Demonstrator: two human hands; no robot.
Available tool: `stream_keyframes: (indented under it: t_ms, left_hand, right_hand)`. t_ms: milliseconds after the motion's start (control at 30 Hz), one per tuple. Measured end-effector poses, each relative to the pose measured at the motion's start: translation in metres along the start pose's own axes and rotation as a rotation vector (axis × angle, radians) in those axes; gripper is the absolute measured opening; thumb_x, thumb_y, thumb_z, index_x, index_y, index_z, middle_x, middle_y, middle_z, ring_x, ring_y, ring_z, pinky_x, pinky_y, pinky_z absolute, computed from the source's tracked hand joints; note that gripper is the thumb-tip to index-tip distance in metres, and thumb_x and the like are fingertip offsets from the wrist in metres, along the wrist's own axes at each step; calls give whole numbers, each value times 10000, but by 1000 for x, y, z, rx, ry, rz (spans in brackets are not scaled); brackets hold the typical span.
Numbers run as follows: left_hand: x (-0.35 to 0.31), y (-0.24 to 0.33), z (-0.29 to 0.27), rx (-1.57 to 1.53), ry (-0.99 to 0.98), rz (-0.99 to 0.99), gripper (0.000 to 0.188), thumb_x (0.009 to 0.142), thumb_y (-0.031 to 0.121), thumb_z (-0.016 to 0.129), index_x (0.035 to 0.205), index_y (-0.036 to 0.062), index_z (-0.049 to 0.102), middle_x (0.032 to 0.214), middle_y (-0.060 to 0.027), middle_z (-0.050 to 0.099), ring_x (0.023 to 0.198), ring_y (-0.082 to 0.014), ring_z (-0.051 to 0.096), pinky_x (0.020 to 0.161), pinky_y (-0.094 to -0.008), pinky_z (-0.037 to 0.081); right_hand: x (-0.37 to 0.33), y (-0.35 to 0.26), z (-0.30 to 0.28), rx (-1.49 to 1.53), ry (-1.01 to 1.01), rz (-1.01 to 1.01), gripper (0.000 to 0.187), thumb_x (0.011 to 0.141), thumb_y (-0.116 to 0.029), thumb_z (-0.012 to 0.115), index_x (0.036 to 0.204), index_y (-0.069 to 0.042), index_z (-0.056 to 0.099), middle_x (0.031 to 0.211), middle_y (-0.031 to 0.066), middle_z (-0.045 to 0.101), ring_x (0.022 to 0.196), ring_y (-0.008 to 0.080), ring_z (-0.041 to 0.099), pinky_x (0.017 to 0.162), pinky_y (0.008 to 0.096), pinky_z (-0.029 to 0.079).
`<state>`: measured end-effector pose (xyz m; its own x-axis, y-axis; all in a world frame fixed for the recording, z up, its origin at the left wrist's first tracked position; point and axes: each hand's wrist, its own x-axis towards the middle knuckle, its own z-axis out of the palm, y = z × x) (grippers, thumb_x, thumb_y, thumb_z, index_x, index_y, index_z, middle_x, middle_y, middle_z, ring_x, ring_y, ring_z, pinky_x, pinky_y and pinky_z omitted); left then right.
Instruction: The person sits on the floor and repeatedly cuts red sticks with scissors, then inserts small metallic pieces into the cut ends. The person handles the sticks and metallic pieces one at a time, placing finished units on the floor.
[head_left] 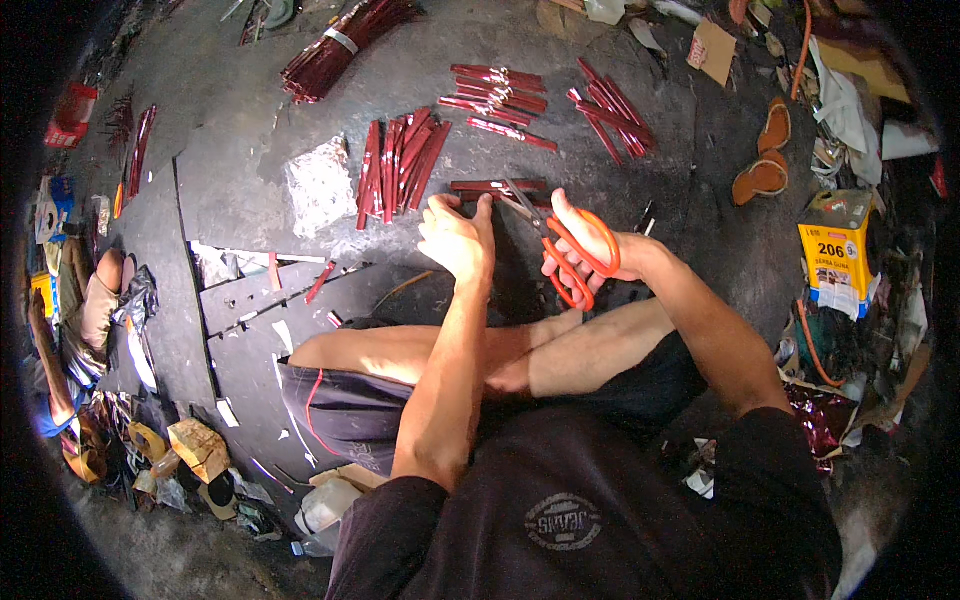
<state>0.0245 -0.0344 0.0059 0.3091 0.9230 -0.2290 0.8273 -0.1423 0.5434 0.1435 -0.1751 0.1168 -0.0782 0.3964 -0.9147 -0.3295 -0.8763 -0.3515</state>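
My right hand (605, 250) has its thumb and fingers through the handles of a pair of orange-handled scissors (582, 262). Their dark blades lean up and left, and the tips reach a short bundle of shiny dark-red foil strips (472, 186) on the floor. With curled fingers, my left hand (458, 240) grips the near side of that bundle, its fingertips partly hidden from view. To the left of it lies a pile of similar red strips (402, 165). Beyond it are stacked red bundles (495, 92), and a looser group of strips (615, 110) sits to the right.
A large tied red bundle (345, 45) and a crumpled clear plastic piece (320, 185) lie farther off. At right are brown sandals (762, 178) and a yellow can (838, 250). Scraps and cartons (198, 448) clutter the left. My crossed legs (600, 345) are close below my hands.
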Motion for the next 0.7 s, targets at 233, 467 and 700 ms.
stream_keyframes:
  t_ms: [233, 467, 700]
  left_hand:
    - [-2, -3, 4, 36, 94, 96, 476, 726, 472, 792, 988, 153, 555, 975, -62, 604, 959, -299, 595, 799, -481, 443]
    - [0, -5, 4, 15, 85, 71, 485, 718, 474, 800, 991, 152, 561, 975, -57, 608, 962, -293, 597, 800, -470, 443]
    - [-2, -3, 4, 22, 89, 68, 488, 715, 478, 802, 990, 148, 570, 979, -60, 612, 958, -288, 599, 807, -463, 440]
  right_hand:
    - [-28, 20, 13, 80, 75, 32, 1206, 645, -999, 116, 1002, 41, 613, 746, 108, 593, 654, 248, 631, 606, 390, 519]
    - [-28, 22, 13, 225, 32, -15, 1253, 640, -1000, 128, 1039, 92, 595, 739, 118, 583, 651, 295, 648, 648, 408, 546]
    - [-22, 20, 10, 236, 18, -17, 1249, 640, -1000, 127, 1045, 87, 589, 725, 110, 567, 655, 293, 646, 649, 401, 543]
